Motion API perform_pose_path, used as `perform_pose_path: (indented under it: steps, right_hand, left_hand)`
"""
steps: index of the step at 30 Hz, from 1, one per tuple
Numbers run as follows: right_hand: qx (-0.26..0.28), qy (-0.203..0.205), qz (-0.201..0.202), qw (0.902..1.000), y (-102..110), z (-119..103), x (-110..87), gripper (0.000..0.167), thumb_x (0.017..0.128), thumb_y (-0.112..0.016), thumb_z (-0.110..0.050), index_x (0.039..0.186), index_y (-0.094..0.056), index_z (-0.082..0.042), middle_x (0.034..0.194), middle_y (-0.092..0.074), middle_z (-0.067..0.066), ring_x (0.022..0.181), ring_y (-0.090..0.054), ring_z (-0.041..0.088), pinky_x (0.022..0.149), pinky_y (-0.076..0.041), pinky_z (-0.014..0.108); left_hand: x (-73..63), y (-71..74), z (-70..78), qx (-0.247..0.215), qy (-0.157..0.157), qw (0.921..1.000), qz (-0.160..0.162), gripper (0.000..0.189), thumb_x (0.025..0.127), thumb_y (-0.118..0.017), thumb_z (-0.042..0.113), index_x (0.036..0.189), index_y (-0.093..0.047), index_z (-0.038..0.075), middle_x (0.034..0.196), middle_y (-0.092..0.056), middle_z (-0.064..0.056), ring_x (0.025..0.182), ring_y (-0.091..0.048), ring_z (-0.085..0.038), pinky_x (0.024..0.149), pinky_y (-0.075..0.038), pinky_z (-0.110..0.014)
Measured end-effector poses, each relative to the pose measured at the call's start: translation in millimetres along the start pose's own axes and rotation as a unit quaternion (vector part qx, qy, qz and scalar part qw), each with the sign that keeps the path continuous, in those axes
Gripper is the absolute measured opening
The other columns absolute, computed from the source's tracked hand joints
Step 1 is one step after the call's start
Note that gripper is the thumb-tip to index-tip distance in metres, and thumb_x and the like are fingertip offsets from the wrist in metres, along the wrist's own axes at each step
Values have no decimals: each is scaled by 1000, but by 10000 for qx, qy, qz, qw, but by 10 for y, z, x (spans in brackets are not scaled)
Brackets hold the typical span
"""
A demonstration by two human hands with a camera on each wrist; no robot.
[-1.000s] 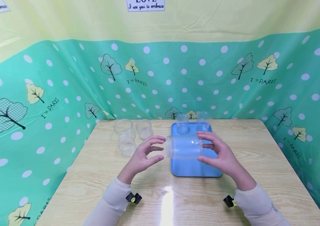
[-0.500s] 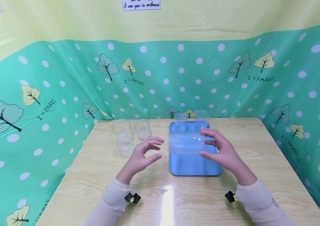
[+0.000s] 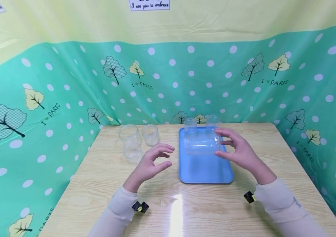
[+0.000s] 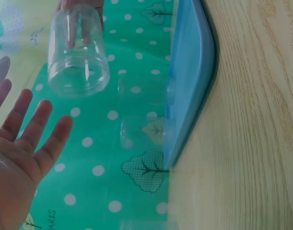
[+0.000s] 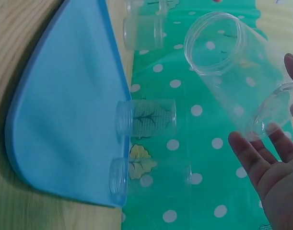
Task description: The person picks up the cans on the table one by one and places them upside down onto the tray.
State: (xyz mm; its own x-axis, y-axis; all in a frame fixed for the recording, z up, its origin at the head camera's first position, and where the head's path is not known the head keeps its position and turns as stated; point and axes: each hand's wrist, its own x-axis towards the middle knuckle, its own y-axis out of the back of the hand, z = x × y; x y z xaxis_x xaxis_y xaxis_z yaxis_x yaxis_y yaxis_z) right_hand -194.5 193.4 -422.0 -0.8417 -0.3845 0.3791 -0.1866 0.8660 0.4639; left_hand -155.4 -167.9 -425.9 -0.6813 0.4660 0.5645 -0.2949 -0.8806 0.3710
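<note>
My left hand (image 3: 153,161) sits just left of the blue tray (image 3: 206,172), fingers loosely bent, holding nothing. My right hand (image 3: 240,149), the nearer to the clear jar (image 3: 202,145), grips it by the base above the tray, thumb nearer me than the fingers; the jar's long axis runs crosswise, mouth leftward. Two smaller jars (image 3: 190,123) stand at the tray's far end.

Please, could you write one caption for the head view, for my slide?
The right hand holds a clear jar sideways, a blue tray below; the left hand is empty.
</note>
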Motion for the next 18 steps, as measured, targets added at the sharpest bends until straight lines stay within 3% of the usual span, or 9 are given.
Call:
perform_pose_path:
  steps: [4, 9, 13, 18]
  right_hand:
    - [-352, -160, -124, 9992, 83, 5, 54, 73, 85, -86, -16, 149, -52, -20, 152, -49, 4, 128, -56, 25, 97, -57, 26]
    - [-711, -212, -250, 9969, 190, 23, 112, 70, 85, -86, -20, 147, -54, -20, 153, -48, 5, 128, -55, 28, 98, -56, 47]
    - [-921, -244, -358, 9948, 267, 56, 156, 70, 85, -86, -22, 147, -53, -20, 154, -47, 7, 132, -53, 30, 98, -55, 51]
    - [-1113, -403, -443, 9920, 333, 98, 210, 70, 85, -86, -26, 148, -53, -23, 154, -46, 6, 129, -56, 32, 98, -55, 52]
  left_hand:
    - [-2, -5, 2, 105, 5, 9999, -23, 35, 86, -72, -14, 118, -65, -2, 127, -61, -25, 119, -60, -20, 89, -57, -60]
    - [8, -9, 25, 280, -83, 9996, 22, 30, 86, -72, -14, 113, -67, -1, 124, -63, -25, 118, -61, -29, 91, -59, -52]
    - [15, -10, 36, 357, -138, 9992, 81, 30, 86, -72, -15, 112, -67, -1, 122, -64, -24, 117, -62, -29, 92, -59, -49]
    - [12, -12, 18, 306, -91, 9995, 40, 31, 86, -71, -15, 114, -67, -2, 123, -64, -24, 117, -61, -28, 89, -58, -57]
